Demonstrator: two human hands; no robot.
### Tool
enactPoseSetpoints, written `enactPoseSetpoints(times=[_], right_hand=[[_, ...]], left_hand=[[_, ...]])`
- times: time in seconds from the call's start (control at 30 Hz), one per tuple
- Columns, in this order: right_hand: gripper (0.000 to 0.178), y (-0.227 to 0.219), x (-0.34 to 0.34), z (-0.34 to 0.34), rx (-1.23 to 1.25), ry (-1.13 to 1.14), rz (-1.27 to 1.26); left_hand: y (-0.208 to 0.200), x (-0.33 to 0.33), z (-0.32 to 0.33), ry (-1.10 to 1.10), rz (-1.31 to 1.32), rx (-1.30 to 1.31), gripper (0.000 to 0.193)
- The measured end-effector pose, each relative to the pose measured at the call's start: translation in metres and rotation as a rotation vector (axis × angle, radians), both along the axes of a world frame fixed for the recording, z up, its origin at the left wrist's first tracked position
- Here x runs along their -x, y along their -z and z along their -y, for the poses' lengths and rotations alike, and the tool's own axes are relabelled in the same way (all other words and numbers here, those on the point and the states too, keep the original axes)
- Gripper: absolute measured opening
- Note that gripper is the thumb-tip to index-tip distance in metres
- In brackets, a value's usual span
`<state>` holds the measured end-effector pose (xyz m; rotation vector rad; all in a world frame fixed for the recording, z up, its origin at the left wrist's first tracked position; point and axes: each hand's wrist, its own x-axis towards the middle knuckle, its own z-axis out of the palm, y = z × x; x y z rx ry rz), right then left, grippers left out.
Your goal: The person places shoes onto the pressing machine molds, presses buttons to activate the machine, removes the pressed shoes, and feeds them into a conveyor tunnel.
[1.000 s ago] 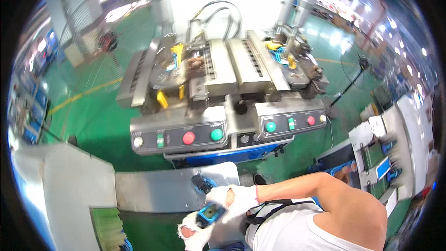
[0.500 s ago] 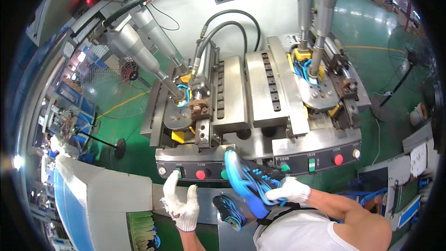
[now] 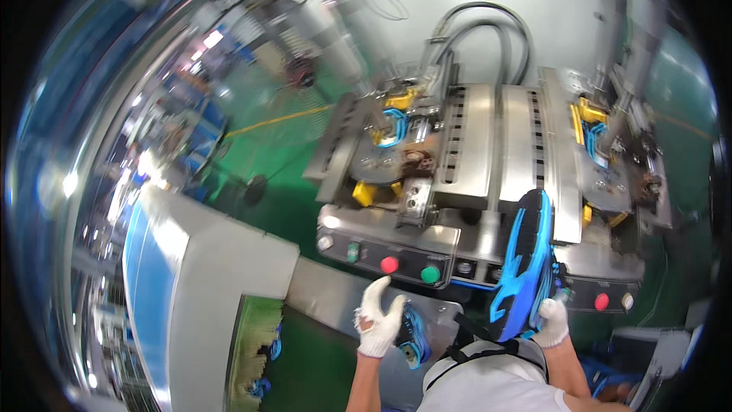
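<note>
A blue and black sports shoe (image 3: pixel 526 259) is held up by my right hand (image 3: pixel 552 322), which wears a white knit glove; its sole faces me and its toe points at the machine. The gloved fingers close round the shoe's lower side. My left hand (image 3: pixel 379 320), gloved too, holds nothing, with thumb and fingers spread. Just beside it a second blue and black shoe (image 3: pixel 414 336) lies on the metal shelf (image 3: pixel 328 290). Ahead stands the two-station metal press (image 3: pixel 469 137), where blue shoe parts (image 3: pixel 394 127) show at the left station, partly hidden by clamps.
A control panel (image 3: pixel 412 259) with red and green buttons runs along the press front. At the left is a grey and white housing (image 3: pixel 221 275) with a fringed green opening (image 3: pixel 255 343), where bits of blue shoes show. A floor fan (image 3: pixel 300 70) stands farther back.
The view has swung left, so the press sits farther right. The rods at the left station appear raised off the shoe parts. My right hand has turned the shoe so its sole shows.
</note>
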<state>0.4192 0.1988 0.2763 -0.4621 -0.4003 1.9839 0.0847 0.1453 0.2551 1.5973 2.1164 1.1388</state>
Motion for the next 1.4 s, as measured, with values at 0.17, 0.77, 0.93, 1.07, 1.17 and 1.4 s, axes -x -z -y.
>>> enactPoseSetpoints(times=[0.17,0.77,0.93,1.07,1.17,1.4], right_hand=[[0.061,0.058,-0.016,0.027,0.022,0.057,0.092],[0.073,-0.021,0.026,-0.036,-0.085,0.024,0.179],[0.078,-0.003,0.009,-0.04,-0.025,-0.041,0.213],[0.086,-0.001,-0.001,-0.037,-0.049,0.064,0.354],[0.092,-0.005,-0.008,-0.032,-0.071,0.091,0.462],[0.068,-0.004,0.001,-0.038,0.114,0.133,0.523]], left_hand=[[0.002,0.019,0.014,0.012,0.087,-0.015,0.045],[-0.053,0.059,-0.21,0.334,-0.37,-0.224,0.049],[-0.007,0.08,-0.318,0.414,-0.492,-0.069,0.057],[0.046,0.074,-0.394,0.267,-0.465,0.082,0.082],[0.069,0.064,-0.431,0.078,-0.537,0.039,0.1],[0.03,0.083,-0.483,0.037,-0.324,0.25,0.085]])
